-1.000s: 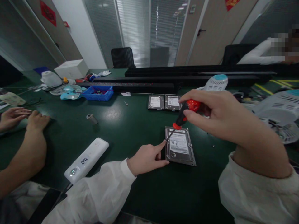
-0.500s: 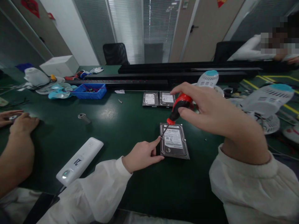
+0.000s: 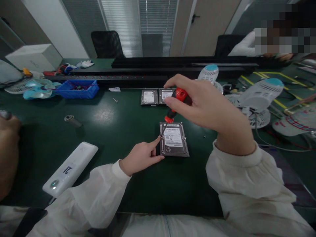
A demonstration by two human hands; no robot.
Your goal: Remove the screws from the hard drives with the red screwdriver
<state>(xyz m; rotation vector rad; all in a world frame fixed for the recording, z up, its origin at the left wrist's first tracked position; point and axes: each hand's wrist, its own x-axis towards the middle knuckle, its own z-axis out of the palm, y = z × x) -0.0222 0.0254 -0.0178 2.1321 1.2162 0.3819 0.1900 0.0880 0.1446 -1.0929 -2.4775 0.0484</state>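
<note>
Where the screwdriver (image 3: 172, 110) meets the hard drive (image 3: 174, 141), its tip blurs.

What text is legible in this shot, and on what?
"21": on the white handheld device, lower left.
Label on the hard drive under the screwdriver: printed, too small to read.
Labels on the two far hard drives: blurred, unreadable.

dim overall | backlit by blinds (image 3: 150, 26) | glare on table (image 3: 106, 116) | edges warped, blurred
</note>
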